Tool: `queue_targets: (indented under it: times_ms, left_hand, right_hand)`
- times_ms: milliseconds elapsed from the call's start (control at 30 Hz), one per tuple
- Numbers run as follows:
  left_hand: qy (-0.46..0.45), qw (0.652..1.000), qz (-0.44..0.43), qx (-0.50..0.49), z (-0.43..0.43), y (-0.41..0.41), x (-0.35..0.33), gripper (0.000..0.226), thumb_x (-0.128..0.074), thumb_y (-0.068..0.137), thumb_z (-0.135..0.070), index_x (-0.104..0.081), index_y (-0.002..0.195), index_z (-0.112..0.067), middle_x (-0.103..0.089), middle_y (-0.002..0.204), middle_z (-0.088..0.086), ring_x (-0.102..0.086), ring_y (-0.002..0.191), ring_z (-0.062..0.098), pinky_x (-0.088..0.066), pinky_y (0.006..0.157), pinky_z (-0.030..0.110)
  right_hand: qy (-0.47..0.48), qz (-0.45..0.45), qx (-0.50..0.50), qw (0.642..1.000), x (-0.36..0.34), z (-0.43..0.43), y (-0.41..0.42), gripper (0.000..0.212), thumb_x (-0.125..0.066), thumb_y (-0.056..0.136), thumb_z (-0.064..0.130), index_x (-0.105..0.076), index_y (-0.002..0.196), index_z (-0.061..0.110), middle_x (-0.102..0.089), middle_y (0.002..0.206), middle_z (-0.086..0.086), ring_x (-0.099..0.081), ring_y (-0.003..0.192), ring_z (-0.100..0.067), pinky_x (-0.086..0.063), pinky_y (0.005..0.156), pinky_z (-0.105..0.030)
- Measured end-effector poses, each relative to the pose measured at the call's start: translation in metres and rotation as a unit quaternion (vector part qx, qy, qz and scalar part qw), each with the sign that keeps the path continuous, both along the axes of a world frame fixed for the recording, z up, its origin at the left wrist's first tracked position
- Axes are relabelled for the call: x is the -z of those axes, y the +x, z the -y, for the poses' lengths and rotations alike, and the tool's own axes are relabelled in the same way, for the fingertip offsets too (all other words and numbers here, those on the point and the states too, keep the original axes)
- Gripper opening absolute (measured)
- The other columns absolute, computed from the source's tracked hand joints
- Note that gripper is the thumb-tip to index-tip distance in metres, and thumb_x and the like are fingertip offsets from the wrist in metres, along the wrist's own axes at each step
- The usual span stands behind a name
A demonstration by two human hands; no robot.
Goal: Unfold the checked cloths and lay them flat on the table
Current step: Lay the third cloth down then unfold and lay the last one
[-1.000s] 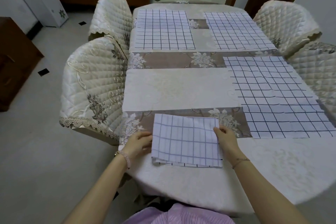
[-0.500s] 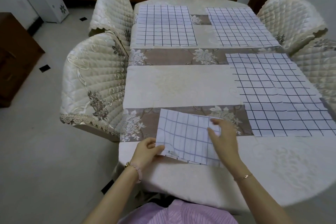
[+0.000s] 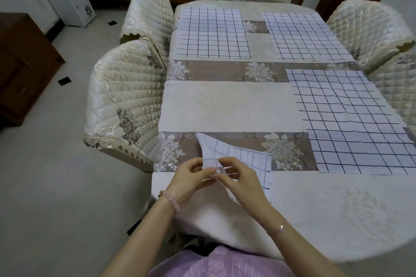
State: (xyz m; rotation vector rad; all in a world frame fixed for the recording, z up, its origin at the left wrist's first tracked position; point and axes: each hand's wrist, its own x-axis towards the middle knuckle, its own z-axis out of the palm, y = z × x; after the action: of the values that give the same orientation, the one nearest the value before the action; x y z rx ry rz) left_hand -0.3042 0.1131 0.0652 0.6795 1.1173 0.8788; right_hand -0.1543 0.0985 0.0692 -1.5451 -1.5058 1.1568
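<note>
A folded white cloth with thin blue checks (image 3: 245,157) lies at the near left of the table (image 3: 225,105), its near corner lifted off the surface. My left hand (image 3: 191,177) and my right hand (image 3: 240,177) meet at that corner, both pinching the cloth's layers between fingers and thumb. Three unfolded checked cloths lie flat: one at the far left (image 3: 211,31), one at the far right (image 3: 304,36), one at the right middle (image 3: 355,119).
Quilted cream chairs stand against the table's left side (image 3: 126,101) (image 3: 146,13) and right side (image 3: 369,29). A dark wooden cabinet (image 3: 20,63) is at the far left. A bare stretch of tablecloth lies between the cloths at centre left.
The folded cloth lay flat between my hands a second ago. Both hands have since come together at its near left corner and raised it, tilting the cloth.
</note>
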Motion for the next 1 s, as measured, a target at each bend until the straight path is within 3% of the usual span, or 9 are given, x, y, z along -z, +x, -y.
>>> queue_targets:
  times_ms: [167,333,400,500,633,733,800,867,1000]
  left_hand:
    - [0.005,1.000,0.018,0.006,-0.001,-0.008,-0.007,0.019,-0.064,0.082,0.007,-0.069,0.097,-0.003,-0.074,0.087,0.008,-0.071,0.083,0.015,-0.058,0.078,0.024]
    - [0.026,1.000,0.003,-0.013,-0.003,-0.006,-0.016,0.015,-0.060,0.086,0.006,-0.069,0.088,-0.006,-0.073,0.075,0.001,-0.069,0.073,0.011,-0.059,0.081,0.027]
    - [0.043,0.999,0.002,-0.031,-0.005,-0.009,-0.019,0.012,-0.058,0.087,0.004,-0.067,0.085,-0.004,-0.072,0.074,0.002,-0.069,0.071,0.012,-0.060,0.077,0.027]
    - [0.052,0.997,0.014,-0.063,-0.013,-0.023,-0.023,0.011,-0.055,0.089,0.000,-0.063,0.082,-0.004,-0.072,0.071,0.001,-0.070,0.067,0.014,-0.059,0.063,0.025]
    - [0.041,0.993,0.011,-0.108,-0.027,-0.051,-0.024,0.018,-0.053,0.092,-0.006,-0.060,0.078,-0.014,-0.069,0.076,0.000,-0.065,0.071,0.013,-0.056,0.062,0.026]
    - [0.032,0.990,-0.007,-0.137,-0.044,-0.070,-0.024,0.015,-0.051,0.094,-0.010,-0.058,0.080,-0.013,-0.065,0.081,0.001,-0.061,0.072,0.012,-0.054,0.053,0.020]
    - [0.034,0.988,-0.032,-0.150,-0.056,-0.077,-0.025,0.013,-0.050,0.095,-0.013,-0.056,0.083,-0.013,-0.061,0.081,0.001,-0.057,0.070,0.012,-0.050,0.049,0.018]
    - [0.044,0.984,-0.067,-0.157,-0.067,-0.079,-0.026,0.015,-0.050,0.095,-0.014,-0.057,0.082,-0.014,-0.058,0.077,0.001,-0.052,0.064,0.011,-0.045,0.043,0.015]
    - [0.059,0.972,-0.174,-0.143,-0.084,-0.069,-0.018,0.018,-0.053,0.094,-0.016,-0.060,0.077,-0.015,-0.058,0.066,0.002,-0.051,0.056,0.012,-0.043,0.044,0.020]
  right_hand:
    - [-0.030,-0.045,0.010,0.998,-0.001,-0.004,0.002,0.018,-0.071,0.080,0.026,-0.069,0.097,0.021,-0.072,0.093,0.010,-0.068,0.083,-0.003,-0.051,0.074,-0.015]
    - [-0.022,-0.094,0.051,0.994,-0.006,-0.007,0.003,0.007,-0.065,0.085,0.014,-0.070,0.080,0.012,-0.070,0.073,0.006,-0.063,0.071,-0.003,-0.048,0.067,-0.014]
    - [-0.021,-0.117,0.080,0.990,-0.010,-0.011,0.009,0.010,-0.063,0.086,0.012,-0.070,0.080,0.009,-0.069,0.075,0.001,-0.063,0.071,-0.005,-0.051,0.070,-0.020]
    - [-0.025,-0.143,0.129,0.981,-0.014,-0.019,0.024,0.009,-0.059,0.089,0.010,-0.068,0.087,0.009,-0.068,0.080,-0.002,-0.063,0.068,-0.001,-0.053,0.065,-0.016]
    - [-0.072,-0.221,0.198,0.952,-0.015,-0.028,0.053,0.010,-0.057,0.091,0.014,-0.063,0.086,0.008,-0.067,0.080,-0.009,-0.063,0.067,-0.016,-0.052,0.059,-0.023]
    - [-0.082,-0.252,0.251,0.931,-0.017,-0.033,0.077,0.014,-0.052,0.094,0.016,-0.060,0.083,0.013,-0.066,0.065,0.003,-0.057,0.057,-0.009,-0.046,0.047,-0.017]
    - [-0.084,-0.250,0.287,0.921,-0.020,-0.035,0.095,0.016,-0.051,0.094,0.018,-0.062,0.083,0.016,-0.064,0.062,0.006,-0.054,0.058,-0.010,-0.045,0.045,-0.015]
    - [-0.081,-0.226,0.292,0.926,-0.023,-0.036,0.107,0.015,-0.051,0.095,0.020,-0.065,0.090,0.017,-0.064,0.073,0.003,-0.056,0.064,-0.012,-0.048,0.048,-0.017]
    - [-0.053,-0.114,0.311,0.942,-0.020,-0.038,0.114,0.016,-0.052,0.094,0.022,-0.065,0.085,0.021,-0.063,0.080,0.002,-0.057,0.073,-0.013,-0.049,0.054,-0.011]
